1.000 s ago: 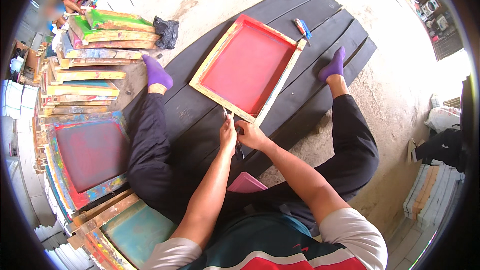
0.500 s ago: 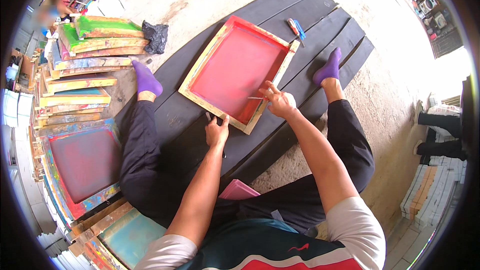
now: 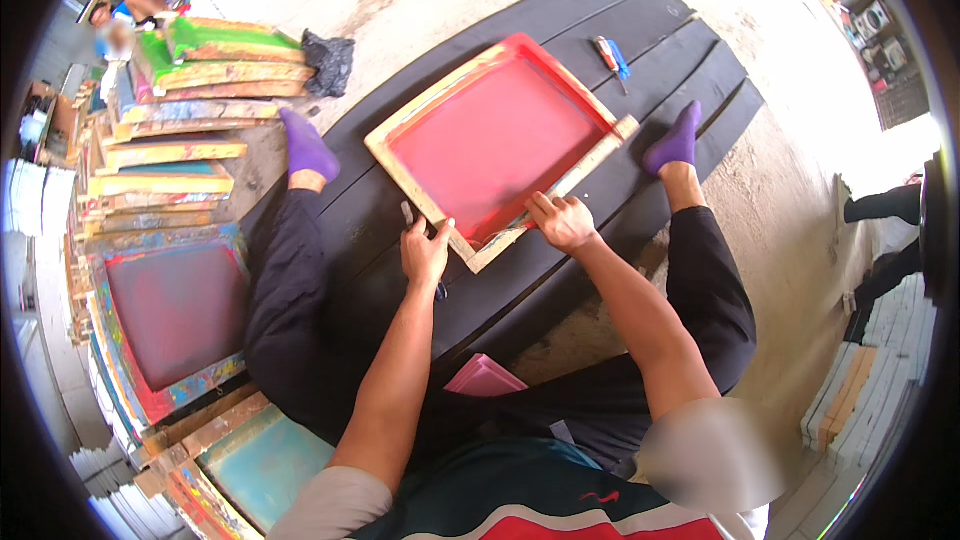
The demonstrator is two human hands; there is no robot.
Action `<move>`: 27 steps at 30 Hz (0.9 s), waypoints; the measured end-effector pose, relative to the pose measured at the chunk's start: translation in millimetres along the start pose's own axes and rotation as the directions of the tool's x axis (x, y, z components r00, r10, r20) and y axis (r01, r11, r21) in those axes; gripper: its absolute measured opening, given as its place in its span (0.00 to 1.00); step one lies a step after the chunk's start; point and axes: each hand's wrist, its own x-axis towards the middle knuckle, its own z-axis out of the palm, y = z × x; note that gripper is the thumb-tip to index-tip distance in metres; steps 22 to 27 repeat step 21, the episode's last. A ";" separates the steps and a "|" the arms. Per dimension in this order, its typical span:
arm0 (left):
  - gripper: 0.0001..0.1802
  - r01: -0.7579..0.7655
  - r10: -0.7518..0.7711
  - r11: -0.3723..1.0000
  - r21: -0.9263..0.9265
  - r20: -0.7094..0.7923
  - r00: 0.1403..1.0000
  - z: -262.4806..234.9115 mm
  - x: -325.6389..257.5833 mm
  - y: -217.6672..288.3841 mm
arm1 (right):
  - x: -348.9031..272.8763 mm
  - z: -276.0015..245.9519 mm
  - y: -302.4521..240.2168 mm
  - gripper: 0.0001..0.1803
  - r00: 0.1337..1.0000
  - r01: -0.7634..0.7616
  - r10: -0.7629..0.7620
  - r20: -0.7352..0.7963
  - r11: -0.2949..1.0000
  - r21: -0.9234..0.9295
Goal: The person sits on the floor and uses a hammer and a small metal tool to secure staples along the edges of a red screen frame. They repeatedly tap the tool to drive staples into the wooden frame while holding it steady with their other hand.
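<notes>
A wood-framed printing screen [image 3: 400,165] with red mesh lies tilted on a black slatted surface [image 3: 360,275] between my legs. My left hand [image 3: 424,258] is closed at its near-left edge, thumb on the wood. A slim tool [image 3: 407,211] with a greyish end passes through that same hand; its dark other end shows below the palm. My right hand [image 3: 564,224] is closed on the near-right rail, fingertips at the inner edge near the corner. Whether a thin strip is pinched there, I cannot make out. A blue-and-red cutter-like tool [image 3: 611,60] lies beyond the screen.
Stacked paint-stained screens [image 3: 200,120] stand at the left, with a dark red-mesh screen [image 3: 175,310] nearer me. A black plastic bag [image 3: 327,62] sits by the stack. Pink sheets [image 3: 485,376] lie by my lap. Another person's dark-clothed legs [image 3: 885,240] are at the right.
My right hand has come down from above the mesh, where it held a thin pale strip, onto the near-right rail. The screen has turned slightly clockwise, and the whole view has shifted a little.
</notes>
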 end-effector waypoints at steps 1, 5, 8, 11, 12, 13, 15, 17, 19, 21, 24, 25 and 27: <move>0.23 -0.068 0.066 0.996 -0.052 -0.033 0.997 -5.7 7.2 -5.1 | 0.2 1.9 -11.7 0.20 0.999 -0.031 0.032 -0.031 0.999 0.029; 0.27 -0.047 0.061 0.990 -0.131 0.104 0.993 -43.7 25.1 10.7 | 8.9 -3.7 -40.9 0.20 0.980 -0.151 0.157 -0.125 0.987 0.058; 0.28 -0.097 0.105 0.941 -0.324 0.007 0.994 -48.3 37.7 -22.6 | 27.6 -8.4 -59.9 0.20 0.984 -0.115 0.124 -0.125 0.990 0.081; 0.30 -0.072 0.085 0.954 -0.290 0.034 0.996 -51.8 47.5 -37.5 | 33.5 -7.7 -68.0 0.20 0.993 -0.078 0.082 -0.084 0.996 0.052; 0.30 -0.026 0.049 0.956 -0.293 0.072 0.996 -56.3 45.6 -32.7 | 33.9 -13.1 -70.3 0.20 0.992 -0.077 0.083 -0.092 0.995 0.067; 0.30 -0.015 0.049 0.942 -0.336 0.093 0.994 -59.0 42.7 -28.9 | 33.6 -16.0 -72.7 0.20 0.991 -0.076 0.084 -0.101 0.994 0.083; 0.30 -0.011 0.061 0.915 -0.404 0.113 0.992 -57.5 36.4 -29.6 | 27.2 -15.7 -71.9 0.21 0.993 -0.047 0.054 -0.103 0.996 0.073; 0.33 0.014 0.039 0.941 -0.338 0.151 0.988 -54.9 24.1 -20.2 | 12.6 -11.3 -56.9 0.23 0.997 -0.007 0.011 -0.079 0.999 0.047; 0.37 0.126 -0.067 0.964 -0.236 0.242 0.968 -51.9 7.6 -6.4 | -1.6 -7.3 -42.0 0.26 0.997 0.046 -0.045 -0.068 0.999 0.019; 0.39 0.093 -0.033 0.960 -0.264 0.223 0.974 -39.1 3.0 -22.2 | -11.1 -3.6 -30.4 0.29 0.995 0.096 -0.096 0.004 0.995 0.031; 0.39 0.093 -0.033 0.960 -0.264 0.223 0.974 -39.1 3.0 -22.2 | -11.1 -3.6 -30.4 0.29 0.995 0.096 -0.096 0.004 0.995 0.031; 0.39 0.093 -0.033 0.960 -0.264 0.223 0.974 -39.1 3.0 -22.2 | -11.1 -3.6 -30.4 0.29 0.995 0.096 -0.096 0.004 0.995 0.031; 0.39 0.093 -0.033 0.960 -0.264 0.223 0.974 -39.1 3.0 -22.2 | -11.1 -3.6 -30.4 0.29 0.995 0.096 -0.096 0.004 0.995 0.031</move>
